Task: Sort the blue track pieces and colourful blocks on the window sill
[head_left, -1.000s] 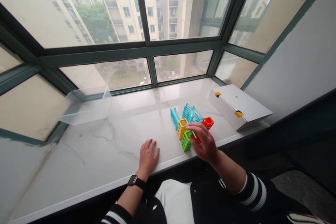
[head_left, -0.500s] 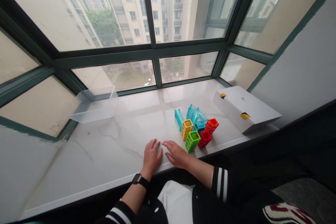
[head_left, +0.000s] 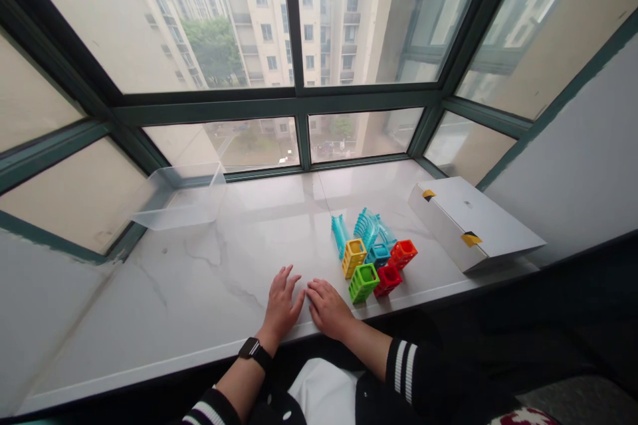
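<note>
Left hand (head_left: 285, 305): open, empty, by the front edge of the sill (head_left: 189, 309).
Right hand (head_left: 329, 309): empty, fingers loosely extended, nearer.
Green block (head_left: 363, 283): long axis upright, I see, just right of that hand.

Just behind the left fingers (head_left: 276, 287) sits a watch (head_left: 248, 347) with a dark, rectangular screen and a black strap (head_left: 262, 358). Farther back from those fingers, the left cuff (head_left: 213, 406) of a black jacket (head_left: 270, 413) carries white stripes. Behind the right fingers (head_left: 323, 289), the right cuff (head_left: 405, 369) is black too, with two white stripes ringing it. Nearer the body than both sets of fingers, a pale, oval-looking button (head_left: 286, 416) marks the jacket front, beside a white shirt (head_left: 323, 390).
</note>
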The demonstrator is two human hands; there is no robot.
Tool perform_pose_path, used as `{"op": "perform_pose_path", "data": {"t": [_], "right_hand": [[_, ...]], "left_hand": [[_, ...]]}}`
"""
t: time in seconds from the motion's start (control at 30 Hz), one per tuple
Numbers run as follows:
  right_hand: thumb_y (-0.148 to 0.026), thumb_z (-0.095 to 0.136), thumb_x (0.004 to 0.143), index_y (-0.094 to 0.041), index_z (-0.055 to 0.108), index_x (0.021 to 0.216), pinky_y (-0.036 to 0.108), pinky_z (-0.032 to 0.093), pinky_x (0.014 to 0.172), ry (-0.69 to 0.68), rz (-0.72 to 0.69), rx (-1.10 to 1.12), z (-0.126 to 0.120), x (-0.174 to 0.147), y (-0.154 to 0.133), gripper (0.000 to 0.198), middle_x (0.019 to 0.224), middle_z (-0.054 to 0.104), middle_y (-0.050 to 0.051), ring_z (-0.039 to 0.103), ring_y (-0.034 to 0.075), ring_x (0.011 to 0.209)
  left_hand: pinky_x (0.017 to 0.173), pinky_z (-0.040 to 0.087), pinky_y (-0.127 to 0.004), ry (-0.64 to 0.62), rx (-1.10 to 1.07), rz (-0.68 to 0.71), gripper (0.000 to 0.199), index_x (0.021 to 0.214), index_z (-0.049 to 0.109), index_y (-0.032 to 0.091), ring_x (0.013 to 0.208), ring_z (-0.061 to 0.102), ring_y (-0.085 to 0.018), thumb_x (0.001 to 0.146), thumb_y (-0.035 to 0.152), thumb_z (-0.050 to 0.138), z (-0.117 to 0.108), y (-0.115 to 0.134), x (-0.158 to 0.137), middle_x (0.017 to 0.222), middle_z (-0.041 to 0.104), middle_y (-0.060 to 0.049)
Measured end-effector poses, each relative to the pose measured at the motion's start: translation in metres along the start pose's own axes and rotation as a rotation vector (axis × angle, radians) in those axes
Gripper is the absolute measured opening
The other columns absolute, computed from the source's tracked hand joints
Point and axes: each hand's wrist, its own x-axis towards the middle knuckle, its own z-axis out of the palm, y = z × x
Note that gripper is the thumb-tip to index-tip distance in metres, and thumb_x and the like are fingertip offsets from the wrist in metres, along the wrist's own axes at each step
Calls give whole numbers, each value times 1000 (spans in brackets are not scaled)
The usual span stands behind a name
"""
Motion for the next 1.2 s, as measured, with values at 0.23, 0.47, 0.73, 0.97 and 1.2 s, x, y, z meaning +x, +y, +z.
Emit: {"op": "perform_pose_path", "data": {"t": [0.23, 0.47, 0.73, 0.97, 1.2], "right_hand": [[-16, 60, 94, -15, 62, 141, 62, 43, 122, 16, -7, 18, 0, 1, -1, 48, 146, 63, 19, 54, 36, 142], [-14, 59, 93, -16, 64, 139, 61, 44, 121, 44, -26, 66, -3, 0, -1, 46, 141, 66, 18, 56, 35, 138], [-11, 55, 95, -23, 69, 128, 44, 58, 106, 166, -94, 299, -50, -1, -32, 38, 125, 72, 12, 68, 25, 118], [-4, 55, 92, -29, 70, 125, 41, 62, 91, 387, -410, 260, -170, 10, -76, 44, 111, 75, 5, 72, 23, 101], [-25, 71, 96, -25, 73, 119, 48, 59, 95, 270, -149, -123, -265, 8, -15, 23, 112, 72, 9, 69, 27, 105]], "left_hand": [[121, 42, -60, -87, -2, 7, 36, 133, 66, 24, 142, 55, -34, 99, 34, 59, 4, -2, 1, 146, 65, -12], [121, 42, -60, -101, 17, -1, 27, 124, 70, 24, 139, 58, -33, 101, 33, 57, 2, 0, 5, 142, 67, -12], [120, 44, -56, -78, -7, -7, 31, 121, 69, 25, 134, 59, -30, 102, 17, 46, 3, 1, 7, 140, 67, -9], [119, 45, -57, -73, -25, -5, 34, 120, 70, 25, 133, 59, -31, 97, 13, 48, -2, 5, 8, 139, 67, -10], [119, 44, -57, -68, -39, -14, 33, 118, 71, 25, 133, 59, -31, 97, 14, 49, 0, 4, 8, 138, 68, -10]]}}
